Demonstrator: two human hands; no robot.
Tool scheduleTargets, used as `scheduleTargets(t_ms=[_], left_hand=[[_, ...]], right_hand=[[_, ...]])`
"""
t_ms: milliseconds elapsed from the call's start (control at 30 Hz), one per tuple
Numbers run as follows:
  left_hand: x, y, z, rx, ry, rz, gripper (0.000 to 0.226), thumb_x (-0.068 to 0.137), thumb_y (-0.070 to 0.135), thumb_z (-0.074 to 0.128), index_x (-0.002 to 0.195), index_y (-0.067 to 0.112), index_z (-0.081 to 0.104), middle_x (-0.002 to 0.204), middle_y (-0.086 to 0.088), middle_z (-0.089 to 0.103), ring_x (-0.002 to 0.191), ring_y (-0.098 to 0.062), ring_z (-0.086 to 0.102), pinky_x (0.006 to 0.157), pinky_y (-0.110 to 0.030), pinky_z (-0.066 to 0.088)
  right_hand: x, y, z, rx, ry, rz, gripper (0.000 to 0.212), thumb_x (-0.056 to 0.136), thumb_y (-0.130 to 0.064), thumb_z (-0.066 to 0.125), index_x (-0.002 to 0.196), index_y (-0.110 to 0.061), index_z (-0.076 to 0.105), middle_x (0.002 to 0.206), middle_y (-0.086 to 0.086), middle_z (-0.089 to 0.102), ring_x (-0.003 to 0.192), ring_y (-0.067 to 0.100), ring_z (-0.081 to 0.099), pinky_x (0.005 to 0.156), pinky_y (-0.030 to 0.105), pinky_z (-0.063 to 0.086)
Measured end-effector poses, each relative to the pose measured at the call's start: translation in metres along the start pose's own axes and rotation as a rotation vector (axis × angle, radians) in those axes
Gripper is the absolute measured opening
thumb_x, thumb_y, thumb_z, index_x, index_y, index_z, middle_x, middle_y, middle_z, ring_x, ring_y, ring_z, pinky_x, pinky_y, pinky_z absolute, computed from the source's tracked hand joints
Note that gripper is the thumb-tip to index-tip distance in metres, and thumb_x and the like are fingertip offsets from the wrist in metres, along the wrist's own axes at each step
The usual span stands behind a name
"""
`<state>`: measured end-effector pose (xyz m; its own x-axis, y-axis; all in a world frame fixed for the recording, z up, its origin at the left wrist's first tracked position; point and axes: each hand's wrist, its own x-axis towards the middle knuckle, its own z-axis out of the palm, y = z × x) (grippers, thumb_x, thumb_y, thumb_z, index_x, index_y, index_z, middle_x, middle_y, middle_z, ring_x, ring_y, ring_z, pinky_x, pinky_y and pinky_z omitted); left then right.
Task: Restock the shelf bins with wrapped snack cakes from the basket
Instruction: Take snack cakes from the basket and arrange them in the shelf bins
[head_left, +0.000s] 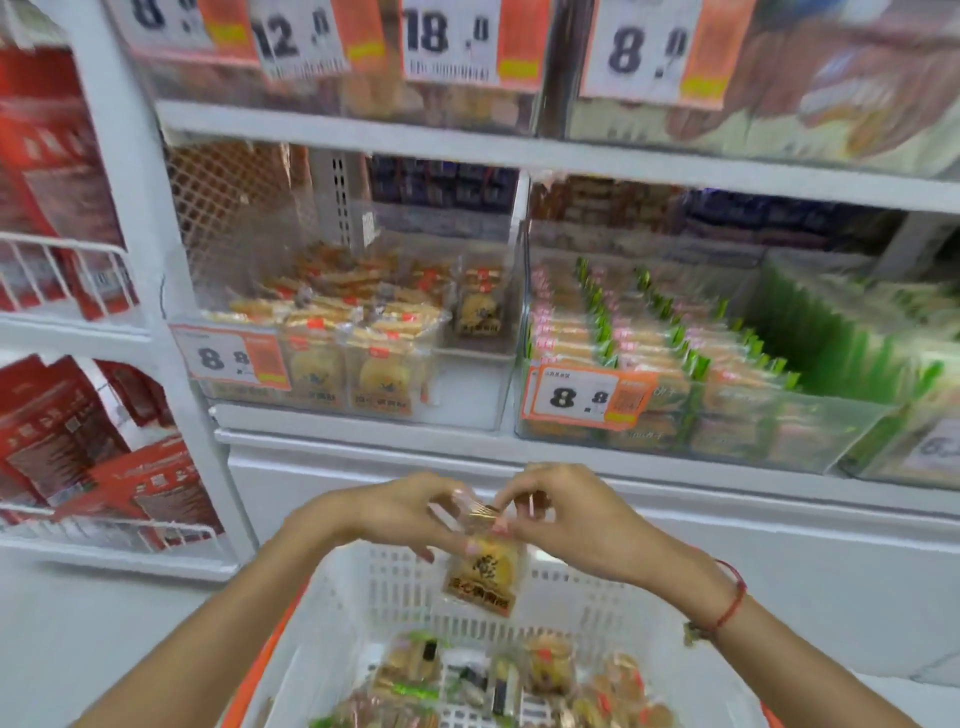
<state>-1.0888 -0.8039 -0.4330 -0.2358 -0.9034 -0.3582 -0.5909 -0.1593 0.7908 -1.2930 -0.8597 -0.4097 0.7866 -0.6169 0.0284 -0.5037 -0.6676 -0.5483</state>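
Note:
A wrapped yellow snack cake (485, 574) hangs above the white plastic basket (613, 597). My left hand (400, 512) and my right hand (566, 514) both pinch its top edge from either side. Several more wrapped cakes (550, 670) lie in the basket's bottom. Straight ahead on the shelf stands a clear bin (467, 395) partly filled with the same yellow cakes (374, 322). To its right, a second clear bin (753, 441) holds rows of green and pink wrapped cakes (644, 338).
Orange price tags (234, 358) hang on the bin fronts and on the upper shelf. Red boxes (78, 452) fill wire racks at the left. A white shelf ledge (519, 452) runs between the bins and my hands. The basket has an orange frame (265, 660).

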Motion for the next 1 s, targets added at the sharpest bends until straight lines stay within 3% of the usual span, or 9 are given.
scheduleTargets(t_ms=[100,167,233,300,367,500,700,867,1000], left_hand=[[-0.028,0.027,-0.037,-0.093,0.13,0.103,0.035,0.08,0.02,0.073,0.113,0.012,0.063,0.096,0.005,0.069,0.085,-0.008,0.066,0.079,-0.027,0.053],[-0.045,0.047,-0.06,-0.123,0.249,0.185,0.044,0.073,0.032,0.076,0.114,0.018,0.065,0.104,0.005,0.072,0.094,-0.011,0.068,0.083,-0.028,0.055],[-0.054,0.065,-0.078,-0.182,0.391,0.244,0.046,0.066,0.038,0.076,0.109,0.025,0.068,0.106,0.004,0.073,0.098,-0.013,0.069,0.083,-0.03,0.056],[-0.053,0.08,-0.094,-0.233,0.512,0.313,0.034,0.068,0.034,0.074,0.102,0.029,0.071,0.102,0.004,0.073,0.095,-0.012,0.07,0.078,-0.027,0.058],[-0.044,0.091,-0.11,-0.247,0.617,0.343,0.027,0.077,0.027,0.073,0.104,0.028,0.07,0.102,0.003,0.073,0.094,-0.011,0.069,0.08,-0.027,0.057],[-0.005,0.101,-0.146,-0.285,0.753,0.277,0.03,0.084,0.016,0.071,0.113,0.013,0.065,0.105,-0.002,0.068,0.096,-0.015,0.069,0.074,-0.021,0.058],[0.059,0.098,-0.17,-0.108,0.591,0.117,0.045,0.083,0.013,0.072,0.124,0.013,0.053,0.1,0.004,0.061,0.093,-0.013,0.061,0.074,-0.02,0.053],[0.082,0.106,-0.183,-0.034,0.54,0.092,0.008,0.088,0.017,0.066,0.088,0.023,0.061,0.105,-0.002,0.065,0.103,-0.017,0.061,0.096,-0.031,0.049],[0.087,0.1,-0.185,-0.093,0.523,0.077,0.007,0.09,0.016,0.063,0.092,0.023,0.061,0.108,-0.002,0.064,0.099,-0.014,0.061,0.083,-0.022,0.052]], right_hand=[[0.013,-0.013,-0.043,0.117,0.328,-0.145,0.007,0.088,-0.029,0.064,0.093,-0.032,0.069,0.084,-0.012,0.067,0.077,0.007,0.062,0.073,0.029,0.052],[0.027,-0.018,-0.071,0.083,0.594,-0.198,0.011,0.089,-0.021,0.062,0.093,-0.029,0.068,0.087,-0.011,0.067,0.077,0.006,0.06,0.072,0.024,0.05],[0.045,-0.021,-0.092,0.005,0.727,-0.179,0.011,0.092,-0.019,0.06,0.097,-0.025,0.067,0.092,-0.009,0.065,0.082,0.007,0.058,0.075,0.022,0.047],[0.066,-0.015,-0.102,-0.088,0.683,-0.111,0.018,0.094,-0.027,0.056,0.11,-0.022,0.064,0.104,-0.005,0.063,0.097,0.011,0.056,0.085,0.028,0.046],[0.082,-0.009,-0.102,-0.107,0.501,-0.035,0.035,0.096,-0.04,0.049,0.127,-0.026,0.054,0.121,-0.003,0.058,0.114,0.015,0.052,0.095,0.036,0.045],[0.092,-0.002,-0.096,-0.004,0.366,-0.004,0.046,0.095,-0.055,0.037,0.139,-0.044,0.033,0.119,-0.011,0.058,0.098,0.008,0.06,0.088,0.042,0.051],[0.095,0.006,-0.098,0.192,0.371,-0.012,0.041,0.09,-0.058,0.046,0.13,-0.056,0.038,0.111,-0.022,0.059,0.102,0.001,0.059,0.092,0.04,0.052],[0.097,0.003,-0.096,0.116,0.428,-0.019,0.044,0.089,-0.06,0.043,0.133,-0.053,0.038,0.106,-0.022,0.061,0.097,-0.004,0.059,0.087,0.03,0.051],[0.096,0.006,-0.092,0.074,0.55,-0.015,0.034,0.1,-0.043,0.036,0.13,-0.037,0.051,0.095,-0.005,0.067,0.06,-0.002,0.055,0.059,0.016,0.043]])
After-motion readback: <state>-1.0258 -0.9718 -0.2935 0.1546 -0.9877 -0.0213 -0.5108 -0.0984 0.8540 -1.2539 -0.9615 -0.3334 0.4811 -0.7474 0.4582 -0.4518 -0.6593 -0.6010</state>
